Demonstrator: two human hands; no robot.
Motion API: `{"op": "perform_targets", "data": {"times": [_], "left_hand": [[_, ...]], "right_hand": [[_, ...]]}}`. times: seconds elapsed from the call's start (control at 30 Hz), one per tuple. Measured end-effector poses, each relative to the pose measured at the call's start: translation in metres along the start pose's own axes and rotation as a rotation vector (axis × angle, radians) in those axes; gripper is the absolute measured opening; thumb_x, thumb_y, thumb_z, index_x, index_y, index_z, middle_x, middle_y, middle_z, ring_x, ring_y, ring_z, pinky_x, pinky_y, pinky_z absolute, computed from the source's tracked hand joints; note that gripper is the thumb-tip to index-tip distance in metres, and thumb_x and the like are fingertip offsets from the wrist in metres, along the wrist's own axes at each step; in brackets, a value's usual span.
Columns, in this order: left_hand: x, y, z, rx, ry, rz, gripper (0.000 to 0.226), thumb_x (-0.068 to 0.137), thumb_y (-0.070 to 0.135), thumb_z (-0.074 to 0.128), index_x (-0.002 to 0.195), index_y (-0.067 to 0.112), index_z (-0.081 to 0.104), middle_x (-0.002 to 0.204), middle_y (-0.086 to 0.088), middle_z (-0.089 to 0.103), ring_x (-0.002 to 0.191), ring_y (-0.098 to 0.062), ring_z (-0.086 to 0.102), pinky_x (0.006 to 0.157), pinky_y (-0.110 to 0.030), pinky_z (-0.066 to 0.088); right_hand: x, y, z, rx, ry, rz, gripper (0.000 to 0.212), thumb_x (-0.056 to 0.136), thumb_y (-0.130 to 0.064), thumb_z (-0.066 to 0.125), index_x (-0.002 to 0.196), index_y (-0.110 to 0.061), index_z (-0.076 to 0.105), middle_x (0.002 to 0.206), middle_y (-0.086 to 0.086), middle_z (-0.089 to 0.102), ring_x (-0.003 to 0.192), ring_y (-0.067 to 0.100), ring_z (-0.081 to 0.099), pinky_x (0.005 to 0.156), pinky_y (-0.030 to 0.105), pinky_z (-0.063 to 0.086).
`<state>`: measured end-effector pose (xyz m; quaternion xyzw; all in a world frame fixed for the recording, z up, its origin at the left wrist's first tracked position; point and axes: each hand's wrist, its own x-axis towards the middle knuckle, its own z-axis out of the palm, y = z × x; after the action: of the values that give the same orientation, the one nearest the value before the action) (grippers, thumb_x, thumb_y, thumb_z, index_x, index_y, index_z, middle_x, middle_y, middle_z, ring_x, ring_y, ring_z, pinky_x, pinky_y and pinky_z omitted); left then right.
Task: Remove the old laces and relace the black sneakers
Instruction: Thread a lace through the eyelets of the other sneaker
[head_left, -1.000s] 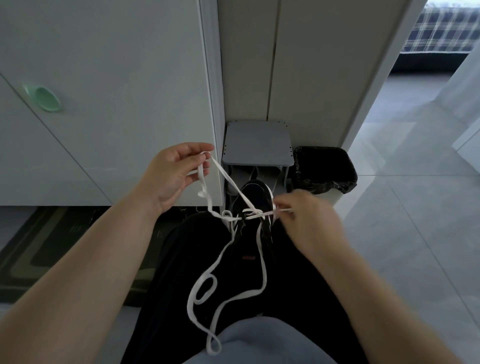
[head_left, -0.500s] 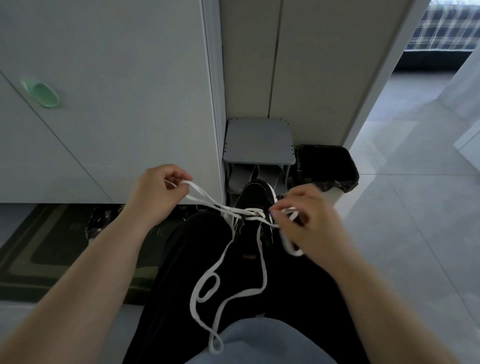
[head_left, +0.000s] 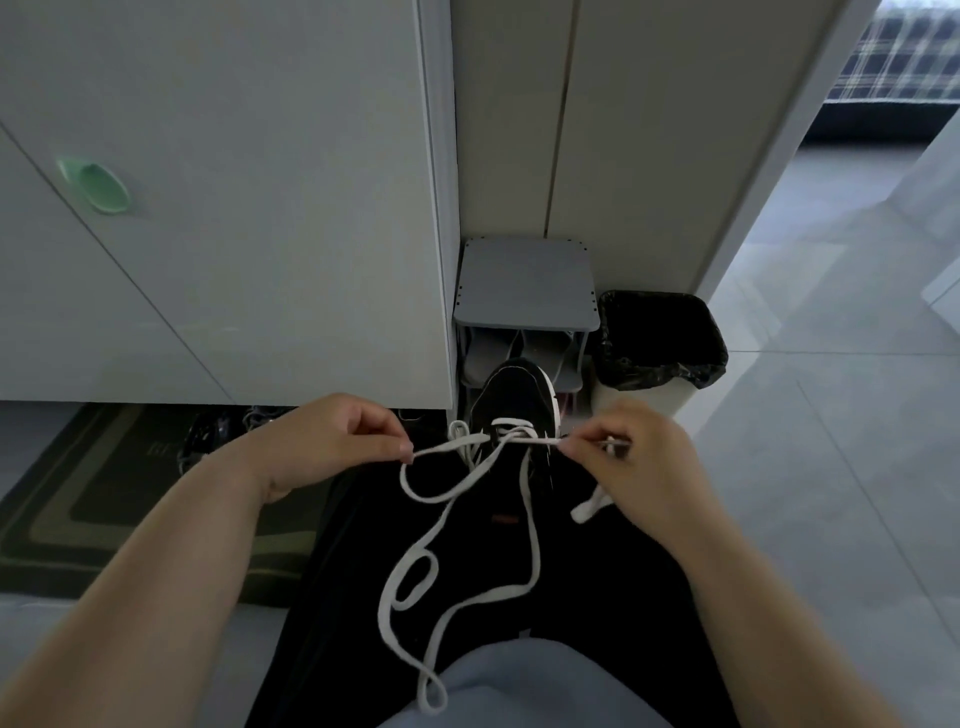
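A black sneaker with a white sole edge rests on my lap, toe pointing away from me. A white lace crosses its front eyelets and trails in loose loops down my black trousers. My left hand pinches one strand of the lace just left of the shoe. My right hand pinches the other strand at the shoe's right side, and the lace end hangs below its palm. The strands run taut and level between the two hands across the shoe.
A small grey shoe rack stands against the wall ahead, with a black-lined bin to its right. White cabinet doors with a green knob fill the left. A dark mat and other shoes lie at the left on the floor.
My left hand has dropped from raised to level with the shoe, and both hands have drawn apart, pulling the lace strands straight across the eyelets.
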<state>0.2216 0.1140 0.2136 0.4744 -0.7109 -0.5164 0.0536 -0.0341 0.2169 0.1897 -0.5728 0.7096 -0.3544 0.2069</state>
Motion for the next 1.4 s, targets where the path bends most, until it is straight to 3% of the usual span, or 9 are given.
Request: {"op": "perform_targets", "data": {"times": [0.13,0.33,0.47,0.6,0.8,0.9,1.1,1.23,1.4], "left_hand": [[0.01,0.006,0.013,0.04,0.173,0.1,0.008,0.083,0.023,0.066,0.077,0.02,0.07,0.08,0.001,0.07,0.071,0.001,0.06,0.069,-0.011,0.042],[0.038,0.023,0.07,0.335,0.24,0.225,0.015,0.079,0.041,0.067,0.086,0.029,0.062,0.086,0.014,0.058,0.081,-0.004,0.054,0.073,-0.021,0.044],[0.046,0.025,0.08,0.502,0.334,0.275,0.011,0.082,0.034,0.065,0.087,0.025,0.063,0.085,0.011,0.052,0.082,-0.008,0.049,0.073,-0.021,0.04],[0.041,0.027,0.066,0.244,0.269,0.253,0.003,0.084,0.025,0.065,0.081,0.026,0.065,0.077,0.01,0.062,0.07,0.001,0.054,0.064,-0.013,0.038],[0.041,0.017,0.047,-0.005,0.171,0.154,0.009,0.086,0.016,0.063,0.083,0.024,0.066,0.085,0.001,0.07,0.077,-0.005,0.061,0.075,-0.016,0.044],[0.048,0.014,0.056,-0.077,0.283,0.144,0.014,0.087,0.013,0.061,0.08,0.024,0.063,0.082,0.002,0.07,0.075,-0.006,0.062,0.068,-0.011,0.042],[0.05,0.012,0.071,0.258,0.569,0.153,0.01,0.085,0.016,0.058,0.078,0.023,0.054,0.071,0.005,0.063,0.064,-0.007,0.058,0.053,-0.011,0.038],[0.048,0.014,0.073,0.381,0.583,0.152,0.007,0.086,0.018,0.056,0.082,0.018,0.051,0.07,-0.001,0.062,0.064,-0.019,0.058,0.06,-0.033,0.046],[0.056,0.011,0.077,0.691,0.618,0.075,0.012,0.087,0.026,0.051,0.082,0.017,0.044,0.068,0.0,0.051,0.07,-0.022,0.049,0.059,-0.031,0.032]], "right_hand": [[-0.023,0.005,-0.032,0.154,-0.176,0.01,0.017,0.074,-0.021,0.077,0.062,-0.029,0.069,0.074,-0.01,0.062,0.07,0.006,0.057,0.065,0.011,0.042],[-0.041,0.006,-0.042,0.553,-0.263,-0.082,0.032,0.057,-0.064,0.074,0.061,-0.033,0.068,0.097,-0.012,0.064,0.076,0.029,0.054,0.068,0.026,0.042],[-0.039,-0.001,-0.047,1.06,-0.212,-0.119,0.028,0.065,-0.04,0.08,0.062,-0.019,0.062,0.089,0.006,0.072,0.081,0.015,0.066,0.071,0.023,0.052],[-0.038,0.01,-0.05,1.201,-0.166,-0.102,0.026,0.07,-0.037,0.078,0.066,-0.02,0.058,0.066,0.002,0.064,0.063,0.011,0.056,0.057,0.018,0.046],[-0.039,0.021,-0.068,1.87,-0.49,-0.22,0.01,0.094,0.002,0.041,0.086,-0.004,0.041,0.075,0.024,0.055,0.065,0.023,0.028,0.06,0.033,0.022],[-0.043,0.014,-0.068,1.507,-0.585,-0.337,0.01,0.092,-0.007,0.053,0.082,-0.008,0.051,0.065,0.008,0.057,0.057,0.019,0.037,0.05,0.027,0.026],[-0.014,-0.012,-0.031,0.236,-0.296,0.033,0.02,0.082,-0.028,0.068,0.078,-0.02,0.05,0.071,-0.002,0.069,0.052,-0.001,0.052,0.052,0.009,0.039],[0.01,-0.018,0.013,-0.098,-0.23,-0.014,0.01,0.084,-0.036,0.063,0.083,-0.03,0.056,0.082,-0.013,0.057,0.075,0.004,0.057,0.068,0.022,0.05],[0.017,-0.026,0.046,-0.373,-0.276,0.031,0.016,0.09,-0.033,0.055,0.097,-0.022,0.065,0.096,-0.005,0.053,0.083,0.019,0.058,0.074,0.036,0.053]]}}
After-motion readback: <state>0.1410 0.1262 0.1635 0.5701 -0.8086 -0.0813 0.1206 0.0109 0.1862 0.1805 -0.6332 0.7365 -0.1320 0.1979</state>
